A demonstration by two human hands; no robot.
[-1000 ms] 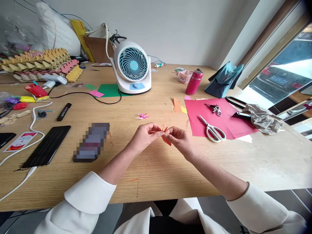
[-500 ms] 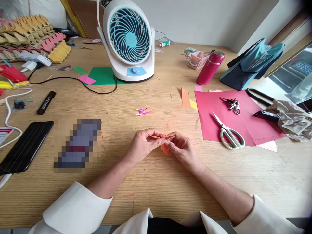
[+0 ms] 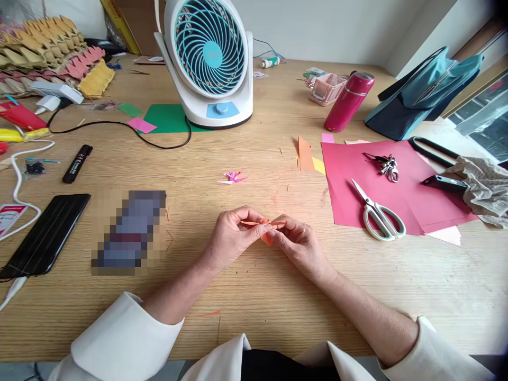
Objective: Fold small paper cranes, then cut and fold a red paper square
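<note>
A small piece of folded orange paper is pinched between both hands over the middle of the table. My left hand grips its left side between thumb and fingers, and a thin orange point sticks out there. On the other side, my right hand pinches the right part, its thumb close to the left thumb. The fingers hide much of the paper's shape. Beyond the hands lies a small pink folded paper crane on the wooden table.
White-handled scissors and keys lie on red paper at right. A fan, a magenta bottle and a teal bag stand behind. Left are a marker, a black flat pouch and a pixelated object.
The view has shifted slightly. Both hands keep their pinch on the orange paper, whose lower flap now shows less below the thumbs.
</note>
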